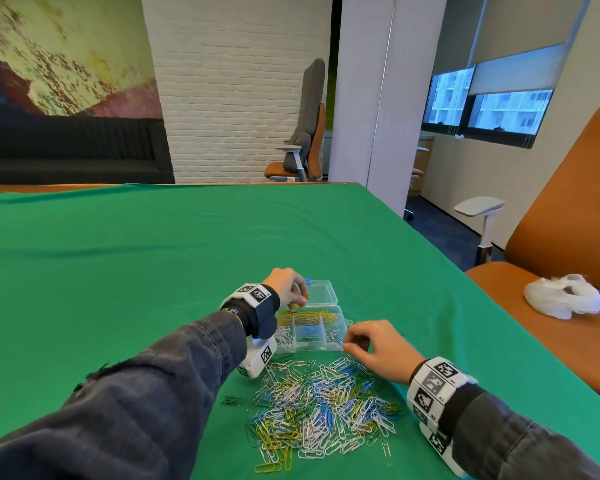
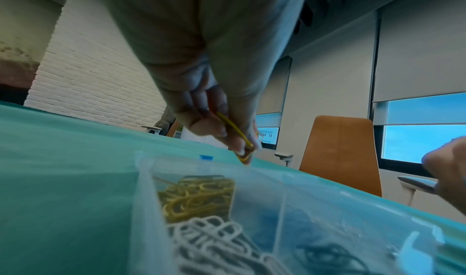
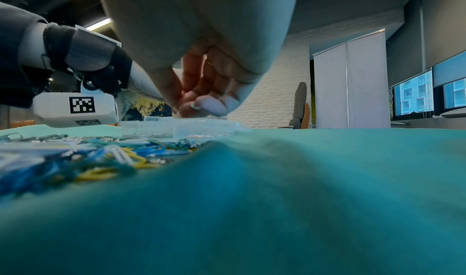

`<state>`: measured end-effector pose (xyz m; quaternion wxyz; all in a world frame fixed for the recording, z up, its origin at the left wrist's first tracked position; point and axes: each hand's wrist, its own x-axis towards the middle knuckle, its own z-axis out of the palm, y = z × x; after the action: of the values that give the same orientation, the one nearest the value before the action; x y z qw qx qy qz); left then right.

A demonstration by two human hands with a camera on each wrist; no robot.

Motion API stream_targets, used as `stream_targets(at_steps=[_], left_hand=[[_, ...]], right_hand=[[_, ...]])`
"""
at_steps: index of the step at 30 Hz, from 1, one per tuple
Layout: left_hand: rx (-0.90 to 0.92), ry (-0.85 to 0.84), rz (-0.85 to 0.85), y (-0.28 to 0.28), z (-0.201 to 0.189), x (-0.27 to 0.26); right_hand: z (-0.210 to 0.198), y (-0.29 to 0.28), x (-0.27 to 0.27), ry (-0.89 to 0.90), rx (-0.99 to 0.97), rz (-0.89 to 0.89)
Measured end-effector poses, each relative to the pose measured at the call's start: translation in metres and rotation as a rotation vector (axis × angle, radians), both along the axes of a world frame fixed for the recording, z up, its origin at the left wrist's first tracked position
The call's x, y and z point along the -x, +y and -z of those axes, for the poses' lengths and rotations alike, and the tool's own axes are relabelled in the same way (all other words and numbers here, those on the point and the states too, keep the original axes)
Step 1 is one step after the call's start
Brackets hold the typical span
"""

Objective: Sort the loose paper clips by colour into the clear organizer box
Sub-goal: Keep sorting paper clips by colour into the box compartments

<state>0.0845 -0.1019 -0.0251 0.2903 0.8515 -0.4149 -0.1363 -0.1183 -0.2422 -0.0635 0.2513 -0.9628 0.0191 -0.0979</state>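
Paper clip (image 2: 235, 129), yellow, pinched in your left hand (image 1: 286, 287) above box (image 1: 340, 315), yellow section. Right hand (image 1: 374, 348) curled at box's near corner (holding anything? cannot tell). Step: dropping yellow. Next: release over yellows, return to pile (image 1: 323, 403).

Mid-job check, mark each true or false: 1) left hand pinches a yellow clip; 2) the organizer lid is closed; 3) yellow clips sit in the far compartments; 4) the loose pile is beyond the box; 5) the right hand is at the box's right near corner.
1) True: the left hand pinches a yellow clip.
2) False: the organizer box has its lid open.
3) True: yellow clips fill the far row.
4) False: the loose pile lies nearer the person.
5) True: the right hand is there.
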Motion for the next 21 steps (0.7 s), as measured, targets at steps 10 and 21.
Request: stream_targets(at_steps=[10,21], left_hand=[[-0.071,-0.159,0.171,-0.0034,0.0034,-0.0035],[-0.128,-0.27,0.262,-0.007,-0.0006,-0.0026]], right_hand=[[-0.0011,0.0009,0.0002,0.008,-0.015,-0.011],[0.0007,-0.0001,-0.0008,0.007,-0.011,-0.029]])
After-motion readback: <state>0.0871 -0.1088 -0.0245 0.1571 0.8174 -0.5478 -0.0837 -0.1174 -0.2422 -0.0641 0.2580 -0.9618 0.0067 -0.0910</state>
